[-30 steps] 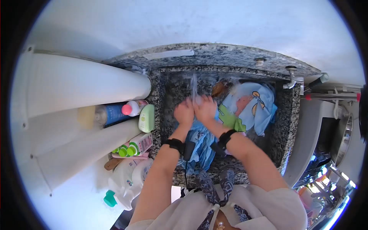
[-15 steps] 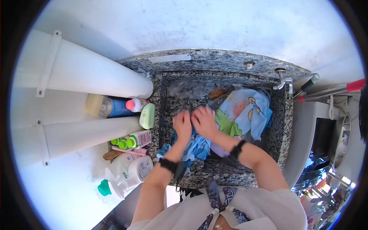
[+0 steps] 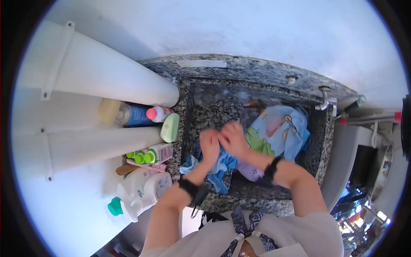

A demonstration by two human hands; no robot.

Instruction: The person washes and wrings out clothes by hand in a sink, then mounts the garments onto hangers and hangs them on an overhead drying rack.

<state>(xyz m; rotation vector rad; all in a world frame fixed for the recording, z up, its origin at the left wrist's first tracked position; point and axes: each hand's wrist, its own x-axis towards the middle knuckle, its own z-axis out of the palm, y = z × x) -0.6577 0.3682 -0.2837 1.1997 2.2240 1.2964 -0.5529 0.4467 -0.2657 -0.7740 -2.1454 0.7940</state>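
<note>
My left hand [image 3: 209, 146] and my right hand [image 3: 233, 139] are close together over the left half of a stone sink [image 3: 185, 115]. Both have curled fingers closed on a wet, crumpled blue cloth [image 3: 222, 165], which spreads below and between them onto the granite. The fingertips are slightly blurred. Right of my right hand lies a light blue printed cloth [image 3: 280, 130] with a green cartoon figure, bunched in the basin. A lilac cloth [image 3: 249, 171] shows beneath my right forearm. Dark bands circle both wrists.
A metal tap [image 3: 326, 102] juts from the back right. Left of the sink stand a green soap box [image 3: 170, 127], a blue bottle [image 3: 139, 115], several green-capped bottles [image 3: 159, 153] and a white jug [image 3: 137, 190]. Large white pipes [image 3: 115, 70] run along the left.
My hands have drawn slightly closer to my body, still side by side on the blue cloth. Its folds have shifted, with one end lying nearer the front rim. The view has tilted a little.
</note>
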